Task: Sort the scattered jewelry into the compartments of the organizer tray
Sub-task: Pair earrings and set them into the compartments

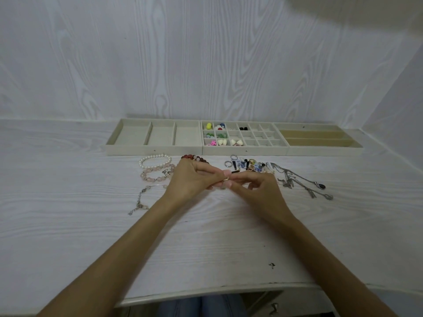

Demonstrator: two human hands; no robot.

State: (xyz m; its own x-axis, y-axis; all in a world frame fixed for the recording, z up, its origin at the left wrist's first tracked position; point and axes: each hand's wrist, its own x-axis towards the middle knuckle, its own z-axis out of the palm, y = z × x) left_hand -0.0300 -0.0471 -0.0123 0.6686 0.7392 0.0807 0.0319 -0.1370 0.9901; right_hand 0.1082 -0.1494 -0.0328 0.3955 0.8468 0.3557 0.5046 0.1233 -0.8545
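— Held what, and how?

— Pinched a small gold piece (pixel 226 178) from both sides. Narrowed the left grip (pixel 194 179) and the right grip (pixel 254 186) on it, thumb against forefinger, just above the desk (pixel 91 225). Too small to name beyond gold: an earring or a charm, at a guess. Could not make out any long axis.

— And toward the organizer tray (pixel 245 151), which way?

— Straight ahead, against the wall, well beyond the pinch. Stood in three sections side by side. Judged the middle grid right for a piece this size, given the coloured and white earrings (pixel 215 136) already filling its left cells. Found the empty cells (pixel 263 136) ahead and a little to the right.

— Nearer for which side, then?

— For the right grip, by a short lead. Probably needed the left to let go first.

— Anything on that line?

— Lay across it, just before the tray's front wall: a heap of rings and earrings (pixel 247 167). Called for a lift over, not a slide. Well aside and not yet sorted: the pearl bracelet (pixel 155 160) and pink bead bracelet (pixel 155 175) to the left, the tangled necklaces (pixel 302 181) to the right.
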